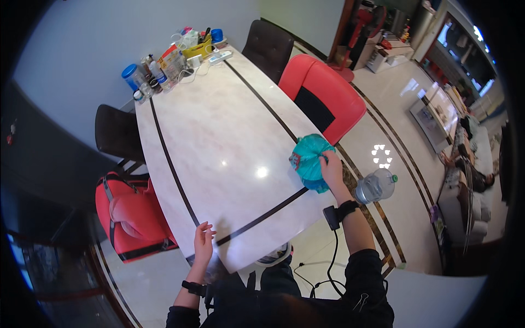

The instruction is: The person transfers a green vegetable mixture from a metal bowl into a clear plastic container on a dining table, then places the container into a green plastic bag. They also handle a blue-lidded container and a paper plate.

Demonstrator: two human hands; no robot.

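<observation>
My right hand point(331, 168) grips the gathered top of a teal plastic bag point(309, 162) at the right edge of the marble-patterned table point(205, 135). What the bag holds cannot be made out. Over the near left corner of the tabletop, my left hand point(204, 242) is raised with its fingers apart and nothing in it. Both wrists wear black straps, and a cable hangs from the box on the right one. A large clear plastic bottle with a green cap point(375, 186) stands just right of my right forearm, beyond the table's edge.
Bottles, a yellow basket point(199, 50), a blue-lidded jar point(130, 74) and a white power strip point(220, 57) crowd the table's far end. Red chairs point(328, 94) and dark chairs point(119, 131) flank it. Cables point(334, 262) trail near my legs. A person point(475, 176) lies on a sofa far right.
</observation>
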